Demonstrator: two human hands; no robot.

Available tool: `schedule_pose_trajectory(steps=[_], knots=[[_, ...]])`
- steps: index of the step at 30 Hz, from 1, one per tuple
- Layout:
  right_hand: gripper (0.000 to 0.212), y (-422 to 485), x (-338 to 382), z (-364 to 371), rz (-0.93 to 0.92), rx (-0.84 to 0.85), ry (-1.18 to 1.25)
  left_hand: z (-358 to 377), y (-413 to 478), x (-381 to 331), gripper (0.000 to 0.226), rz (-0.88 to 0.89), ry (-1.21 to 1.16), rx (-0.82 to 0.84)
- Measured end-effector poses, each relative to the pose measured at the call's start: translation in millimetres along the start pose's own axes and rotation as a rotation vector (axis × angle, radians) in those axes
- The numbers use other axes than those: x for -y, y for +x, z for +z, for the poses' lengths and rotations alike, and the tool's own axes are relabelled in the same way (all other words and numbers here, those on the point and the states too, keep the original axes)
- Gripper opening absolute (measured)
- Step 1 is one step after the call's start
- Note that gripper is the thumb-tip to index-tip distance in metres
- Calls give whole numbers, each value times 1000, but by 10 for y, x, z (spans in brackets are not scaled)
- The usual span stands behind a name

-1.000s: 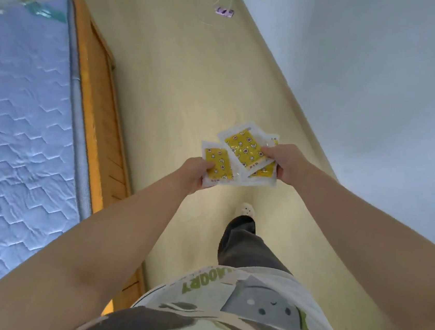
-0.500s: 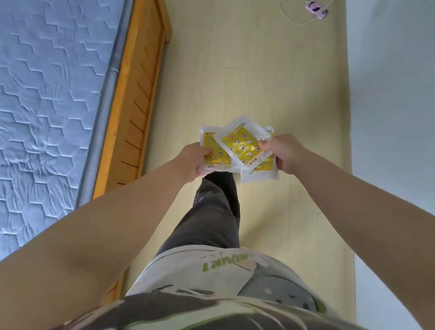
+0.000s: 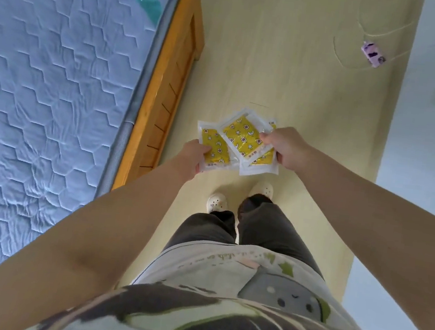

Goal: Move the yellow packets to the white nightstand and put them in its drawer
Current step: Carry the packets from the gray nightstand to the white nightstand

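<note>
We look down on a pale blue quilted mattress [image 3: 44, 77] that fills the left side and sits in an orange wooden bed frame [image 3: 165, 91]. A pale yellow floor [image 3: 276, 63] runs up the middle, with a grey-white wall [image 3: 431, 135] along the right. A person stands on the floor in dark trousers [image 3: 266, 224] and white clogs [image 3: 261, 189]. We see three yellow packets [image 3: 238, 137], fanned and overlapping, held in the air ahead of the feet. The left hand [image 3: 191, 159] grips the leftmost packet's lower corner. The right hand [image 3: 284, 148] pinches the right edges of the others. A small purple object [image 3: 373, 54] lies on the floor near the wall.
</note>
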State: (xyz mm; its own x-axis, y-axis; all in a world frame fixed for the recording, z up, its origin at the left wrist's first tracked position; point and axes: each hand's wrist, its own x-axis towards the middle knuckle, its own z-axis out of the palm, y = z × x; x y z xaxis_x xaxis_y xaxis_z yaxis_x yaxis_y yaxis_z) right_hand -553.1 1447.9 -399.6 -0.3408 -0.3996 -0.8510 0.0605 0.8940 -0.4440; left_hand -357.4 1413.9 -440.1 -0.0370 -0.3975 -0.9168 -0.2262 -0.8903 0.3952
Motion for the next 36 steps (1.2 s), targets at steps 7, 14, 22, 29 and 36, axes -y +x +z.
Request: schedule_pose_trajectory(steps=[7, 14, 22, 29, 36], knots=[[21, 939, 1852, 313, -110, 104, -295, -113, 709, -1352, 21, 5, -316, -147], [36, 1528, 3580, 866, -262, 213, -661, -298, 1147, -2470, 17, -2, -592, -279], [29, 1946, 5232, 2129, -437, 394, -875, -1079, 1732, -3659, 27, 56, -925, -463], [51, 2176, 6538, 2833, -537, 520, -1014, -1619, 2017, -4768, 19, 31, -1064, -567], [4, 2847, 8084, 3275, -697, 617, -1194, -2028, 2759, -6285, 16, 42, -1236, -672]])
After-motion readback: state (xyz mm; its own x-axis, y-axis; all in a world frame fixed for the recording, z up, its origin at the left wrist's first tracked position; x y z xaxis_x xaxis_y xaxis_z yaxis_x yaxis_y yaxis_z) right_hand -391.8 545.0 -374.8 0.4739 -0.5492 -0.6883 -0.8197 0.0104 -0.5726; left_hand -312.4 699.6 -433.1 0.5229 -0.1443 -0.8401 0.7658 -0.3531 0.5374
